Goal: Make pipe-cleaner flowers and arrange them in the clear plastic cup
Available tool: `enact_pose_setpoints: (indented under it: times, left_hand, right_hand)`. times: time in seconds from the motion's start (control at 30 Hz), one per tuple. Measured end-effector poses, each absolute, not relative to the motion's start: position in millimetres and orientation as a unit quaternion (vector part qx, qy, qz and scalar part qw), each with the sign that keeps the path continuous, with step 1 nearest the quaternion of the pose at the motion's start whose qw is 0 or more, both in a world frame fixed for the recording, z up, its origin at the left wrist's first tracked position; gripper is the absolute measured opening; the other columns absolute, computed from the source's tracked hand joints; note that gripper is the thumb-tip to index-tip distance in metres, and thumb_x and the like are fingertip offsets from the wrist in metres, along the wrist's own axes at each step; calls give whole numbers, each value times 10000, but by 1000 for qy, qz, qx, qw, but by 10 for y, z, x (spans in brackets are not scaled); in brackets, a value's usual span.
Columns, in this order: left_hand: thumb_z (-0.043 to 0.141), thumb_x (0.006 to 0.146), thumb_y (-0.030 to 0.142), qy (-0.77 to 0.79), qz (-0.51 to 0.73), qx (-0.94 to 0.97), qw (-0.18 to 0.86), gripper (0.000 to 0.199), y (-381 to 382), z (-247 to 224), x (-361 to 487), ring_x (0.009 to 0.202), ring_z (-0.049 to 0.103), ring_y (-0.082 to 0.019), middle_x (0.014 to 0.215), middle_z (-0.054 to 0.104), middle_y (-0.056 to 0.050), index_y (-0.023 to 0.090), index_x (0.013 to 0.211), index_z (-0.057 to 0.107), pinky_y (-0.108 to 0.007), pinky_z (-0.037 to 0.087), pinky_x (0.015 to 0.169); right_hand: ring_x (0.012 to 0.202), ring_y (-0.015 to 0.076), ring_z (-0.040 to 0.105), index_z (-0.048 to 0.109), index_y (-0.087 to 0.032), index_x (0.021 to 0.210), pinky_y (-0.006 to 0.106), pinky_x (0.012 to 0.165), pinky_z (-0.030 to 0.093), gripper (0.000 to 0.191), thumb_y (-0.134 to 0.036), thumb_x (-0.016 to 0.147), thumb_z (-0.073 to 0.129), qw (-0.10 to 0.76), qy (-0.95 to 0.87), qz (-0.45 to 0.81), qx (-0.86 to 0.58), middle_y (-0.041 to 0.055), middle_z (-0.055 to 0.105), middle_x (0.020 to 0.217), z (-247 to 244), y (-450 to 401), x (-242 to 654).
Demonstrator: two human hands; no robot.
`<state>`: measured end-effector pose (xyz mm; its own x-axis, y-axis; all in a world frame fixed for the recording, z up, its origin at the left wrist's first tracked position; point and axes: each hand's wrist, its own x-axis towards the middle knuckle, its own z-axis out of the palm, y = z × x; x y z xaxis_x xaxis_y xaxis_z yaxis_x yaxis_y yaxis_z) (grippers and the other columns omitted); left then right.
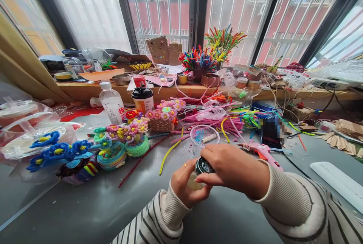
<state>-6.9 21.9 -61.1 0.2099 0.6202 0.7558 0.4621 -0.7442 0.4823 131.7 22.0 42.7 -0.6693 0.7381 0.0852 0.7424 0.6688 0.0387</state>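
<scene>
My left hand (pixel 184 187), with a ring on one finger, is wrapped around the body of a small clear jar (pixel 194 182). Over its top, the fingers and thumb of my right hand (pixel 232 166) grip the dark green and black lid (pixel 203 165). Whether the lid is loose or tight I cannot tell. Most of the jar is hidden by my fingers. Just beyond my hands stands a clear plastic cup (pixel 195 146) with small blue bits showing in it. A pink glue gun (pixel 269 154) lies to the right, close to my right wrist.
Pipe-cleaner flowers in a green pot (pixel 137 146) and blue ones (pixel 58 149) stand left. Behind them are a water bottle (pixel 110 102) and a lidded paper cup (pixel 143 100). Pink pipe cleaners (pixel 224 123) lie heaped behind the cup. A white strip (pixel 337 183) lies right.
</scene>
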Motion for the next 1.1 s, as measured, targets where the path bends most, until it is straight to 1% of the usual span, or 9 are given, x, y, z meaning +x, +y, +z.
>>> enact_pose_setpoints:
  times: [0.17,0.3,0.37,0.47,0.53,0.7,0.9,1.0,1.1]
  left_hand:
    - [542,562,159,354,501,783,103,368,212,-598,-73,599,632,-202,745,673,-45,233,921,577,-273,520,519]
    - [540,581,170,370,509,770,107,387,200,-617,-70,626,638,-208,786,676,-48,226,964,556,-298,528,561]
    - [576,596,204,381,493,767,149,403,201,-669,-89,649,637,-204,789,668,-49,207,997,533,-306,530,597]
    - [708,521,344,395,449,767,231,630,213,-801,-138,716,632,-220,843,657,-62,195,1089,479,-333,529,650]
    - [744,466,380,391,435,773,245,719,223,-897,-158,739,627,-229,878,648,-74,203,1105,466,-338,528,655]
    - [691,538,372,407,428,776,222,567,181,-1010,-79,630,615,-192,771,636,-34,212,1032,462,-305,527,568]
    - [648,577,347,493,449,738,102,486,53,-892,12,730,632,-244,877,647,-66,224,1018,483,-345,521,576]
    - [660,570,330,501,440,740,88,508,40,-760,-58,752,630,-258,894,648,-73,220,1032,479,-362,519,620]
    - [679,556,343,451,419,773,156,537,57,-610,-153,711,632,-224,834,654,-42,218,1034,470,-319,519,611]
  right_hand:
    - [557,184,588,547,-137,743,255,452,326,404,-524,789,444,47,-902,-77,-422,77,616,638,318,167,1263]
    - [561,180,589,523,-145,762,257,468,313,395,-501,828,366,103,-885,-85,-446,77,621,643,225,184,1268]
    - [546,169,577,512,-153,745,254,469,294,373,-477,832,350,133,-874,-88,-459,61,608,615,164,197,1289]
    - [521,152,555,506,-162,729,250,467,266,337,-451,818,356,166,-865,-92,-464,42,595,584,82,202,1340]
    - [508,147,545,510,-167,727,249,469,254,321,-450,798,376,180,-864,-101,-460,35,593,568,50,190,1374]
    - [508,157,560,511,-179,723,250,470,228,261,-431,750,449,169,-831,-82,-523,22,603,552,79,138,1382]
    - [475,178,569,509,-191,783,261,433,163,309,-457,813,355,120,-769,-55,-626,23,612,526,139,77,1296]
    - [469,169,553,504,-181,761,265,436,200,363,-462,846,291,174,-792,-82,-580,25,593,526,132,76,1323]
    - [543,155,548,507,-157,822,256,484,288,478,-515,862,192,254,-861,-109,-427,48,599,630,159,122,1411]
